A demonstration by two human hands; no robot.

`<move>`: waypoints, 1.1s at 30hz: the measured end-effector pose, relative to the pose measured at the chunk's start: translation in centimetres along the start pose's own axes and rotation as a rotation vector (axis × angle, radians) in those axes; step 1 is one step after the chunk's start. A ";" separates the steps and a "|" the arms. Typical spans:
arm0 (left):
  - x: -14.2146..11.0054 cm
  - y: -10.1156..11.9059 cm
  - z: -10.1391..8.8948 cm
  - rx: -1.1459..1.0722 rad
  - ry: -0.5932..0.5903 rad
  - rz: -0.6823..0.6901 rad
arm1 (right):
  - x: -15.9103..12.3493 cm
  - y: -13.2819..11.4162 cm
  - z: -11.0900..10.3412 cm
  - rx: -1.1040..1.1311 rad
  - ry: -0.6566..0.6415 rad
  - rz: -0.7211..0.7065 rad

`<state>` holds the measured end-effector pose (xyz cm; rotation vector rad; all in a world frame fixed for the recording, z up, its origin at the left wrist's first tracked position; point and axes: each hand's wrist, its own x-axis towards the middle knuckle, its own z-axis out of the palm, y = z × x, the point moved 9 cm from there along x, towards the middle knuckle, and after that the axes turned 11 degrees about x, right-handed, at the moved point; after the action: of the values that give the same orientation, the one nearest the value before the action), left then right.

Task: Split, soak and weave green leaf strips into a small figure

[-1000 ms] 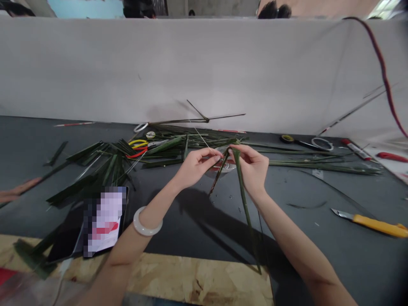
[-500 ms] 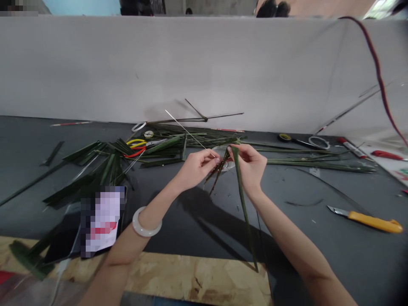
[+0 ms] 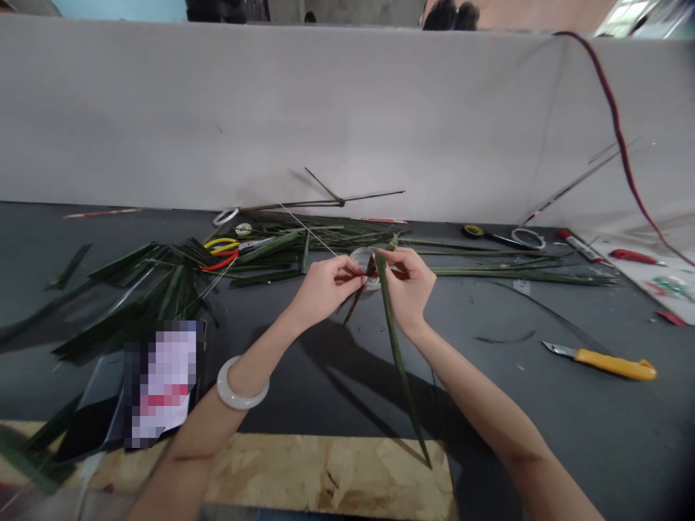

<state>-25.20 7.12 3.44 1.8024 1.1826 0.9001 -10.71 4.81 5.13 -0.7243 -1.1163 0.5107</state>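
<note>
Against a pale partition (image 3: 326, 101) with a dark red cord (image 3: 613, 116) trailing down its right side, you work at a dark tabletop (image 3: 543, 449), both forearms stretched forward and your hands nearly meeting at the center. Thumb and fingers of your right hand (image 3: 408, 286) are pinched on the top of a long green leaf strip (image 3: 397, 354), which hangs toward you, its narrow tip over a wood-grained board (image 3: 337, 474) at the near edge. Your left hand (image 3: 323, 291), just beside it, has its fingertips closed on a thin wire (image 3: 304, 226) that slants up and away to the left; a white bangle (image 3: 242, 398) circles that forearm. Between the two hands, brown stems (image 3: 352, 304) angle downward, though the fingers hide where they join the green. Just behind your fingertips sits a clear dish (image 3: 363, 253), partly covered. Long leaves (image 3: 521, 273) lie across the back of the table, while cut fronds (image 3: 179, 289) spread at left, near yellow handles (image 3: 221, 244) and red handles (image 3: 220, 263). A lit screen (image 3: 166, 391), its display blurred, rests beside your left forearm; a yellow-handled knife (image 3: 616, 363) lies to the right, well apart from your hands.
</note>
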 end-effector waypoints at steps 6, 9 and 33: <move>-0.2 0.0 -0.1 0.058 -0.006 -0.051 | -0.1 0.0 0.1 -0.055 -0.014 0.000; 0.0 -0.4 -0.1 0.087 -0.030 -0.062 | -0.1 0.0 0.2 -0.070 -0.022 0.005; 1.0 -1.9 -1.2 0.152 -0.109 -0.027 | -0.6 3.7 1.9 0.184 -0.166 0.362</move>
<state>-26.69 8.82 2.41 1.9258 1.2304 0.7026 -12.78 7.35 2.48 -0.7344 -1.0778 0.9825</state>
